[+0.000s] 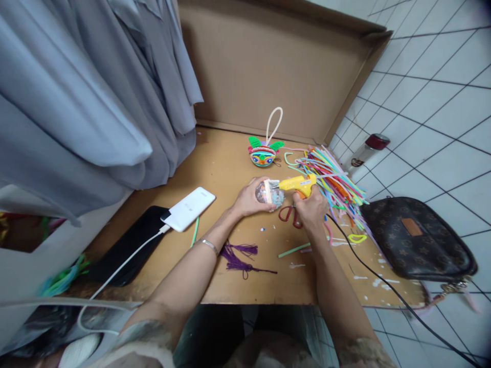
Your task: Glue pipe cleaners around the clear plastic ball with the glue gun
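Observation:
My left hand [247,197] is wrapped round a small clear rounded piece [275,197] with a pale strip across it; its exact kind I cannot make out. In my right hand [311,207] is a yellow hot glue gun [297,184], its nozzle touching or very close to the pale strip. Just behind them sits a colourful lion-head ornament [263,156] with green ears and a white loop. Red-handled scissors [284,213] lie partly hidden beside my right hand. Purple tassels [240,258] rest on the table near my left forearm.
Many coloured pipe cleaners [335,179] are heaped at the right, near a bottle [366,152] and a brown patterned bag [418,240]. A white power bank [192,208] with a cable and a black phone-like slab [132,248] lie left. The glue gun's black cord [368,263] trails right.

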Demonstrator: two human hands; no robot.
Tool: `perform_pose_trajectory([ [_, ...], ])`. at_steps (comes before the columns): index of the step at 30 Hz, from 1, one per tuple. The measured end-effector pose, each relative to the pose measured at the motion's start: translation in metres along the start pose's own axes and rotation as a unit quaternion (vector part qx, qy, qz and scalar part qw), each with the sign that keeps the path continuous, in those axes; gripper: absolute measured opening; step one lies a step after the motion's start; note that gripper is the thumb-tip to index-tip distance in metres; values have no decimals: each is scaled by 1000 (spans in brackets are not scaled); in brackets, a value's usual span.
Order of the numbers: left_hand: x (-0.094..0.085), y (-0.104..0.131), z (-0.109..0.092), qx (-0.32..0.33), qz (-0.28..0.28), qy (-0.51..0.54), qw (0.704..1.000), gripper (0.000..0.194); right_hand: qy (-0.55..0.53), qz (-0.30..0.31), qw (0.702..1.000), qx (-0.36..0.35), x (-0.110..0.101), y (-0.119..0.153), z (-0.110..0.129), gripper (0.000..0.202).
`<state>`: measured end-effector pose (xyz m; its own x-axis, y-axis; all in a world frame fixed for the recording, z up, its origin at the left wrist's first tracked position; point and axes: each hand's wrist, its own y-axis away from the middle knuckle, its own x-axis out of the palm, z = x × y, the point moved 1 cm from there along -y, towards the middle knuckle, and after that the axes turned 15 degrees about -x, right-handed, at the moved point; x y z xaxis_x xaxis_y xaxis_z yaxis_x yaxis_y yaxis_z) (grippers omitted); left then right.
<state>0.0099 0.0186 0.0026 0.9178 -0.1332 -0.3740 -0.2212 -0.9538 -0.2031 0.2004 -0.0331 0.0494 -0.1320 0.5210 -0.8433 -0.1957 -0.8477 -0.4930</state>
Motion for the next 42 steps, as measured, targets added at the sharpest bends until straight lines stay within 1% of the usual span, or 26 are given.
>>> perform_pose_trajectory([
  [15, -1, 1, -2, 3, 3, -8, 1000, 85, 26, -23, 999, -29, 7, 1, -7, 38],
  [19, -1, 1, -2, 5, 1, -7, 1000, 84, 33, -20, 999, -30, 6, 1, -7, 36],
  [24, -1, 1, -3, 3, 2, -15, 1000, 85, 23, -15, 999, -33, 5, 2, -8, 35],
  [30, -2, 1, -3, -2, 3, -15, 1000, 84, 11, -31, 998, -48, 8, 2, -10, 34],
  [42, -1, 0, -2, -10, 1, -4, 1000, 84, -6, -38, 998, -39, 9, 3, -8, 32],
])
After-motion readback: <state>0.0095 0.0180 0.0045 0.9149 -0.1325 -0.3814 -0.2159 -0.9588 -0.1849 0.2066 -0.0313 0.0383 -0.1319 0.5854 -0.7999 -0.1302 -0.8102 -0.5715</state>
